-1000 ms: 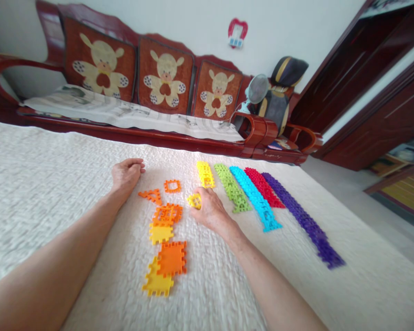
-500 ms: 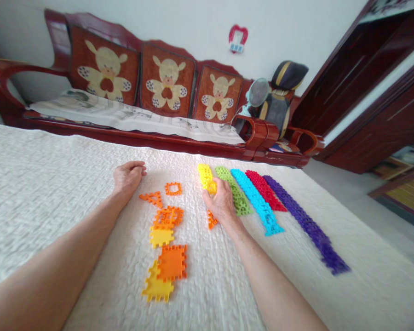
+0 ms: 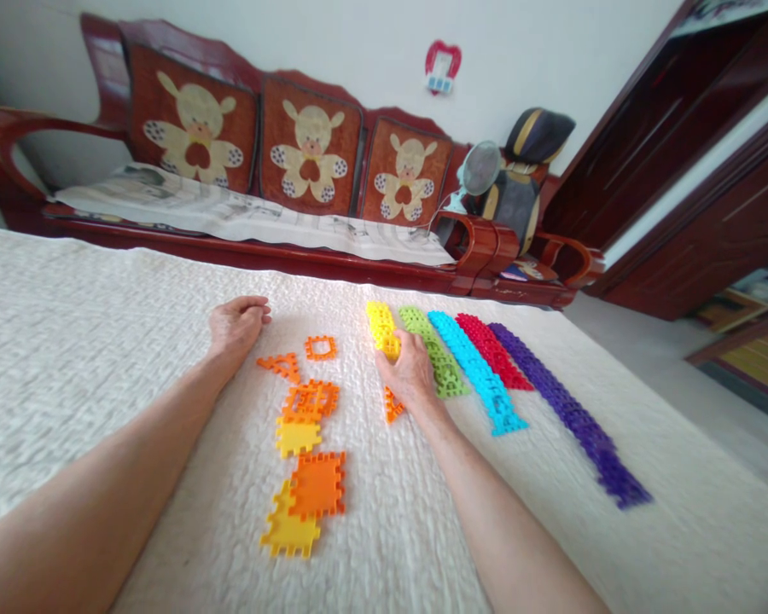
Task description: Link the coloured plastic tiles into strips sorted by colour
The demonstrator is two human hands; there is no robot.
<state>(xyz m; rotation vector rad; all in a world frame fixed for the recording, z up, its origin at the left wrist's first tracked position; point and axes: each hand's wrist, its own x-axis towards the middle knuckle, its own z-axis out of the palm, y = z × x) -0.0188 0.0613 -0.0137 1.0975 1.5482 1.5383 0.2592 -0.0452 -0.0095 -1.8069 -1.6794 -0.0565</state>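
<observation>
My right hand has its thumb and fingers closed on a yellow building tile at the near end of the row of yellow tiles. An orange triangular tile lies just below that hand, partly covered by it. My left hand rests on the cover with its fingers curled in, and nothing shows in them. Near it lie an orange triangle and an orange square frame. Closer to me are orange frame tiles, a yellow tile, and an orange square overlapping another yellow one.
Right of the yellow row run rows of green, blue, red and purple tiles. All lie on a white quilted cover. Behind stands a wooden sofa with bear-patterned cushions; a small fan is beside it.
The view has shifted very slightly. Both hands and the tiles stay practically where they were, with my right hand still at the yellow row.
</observation>
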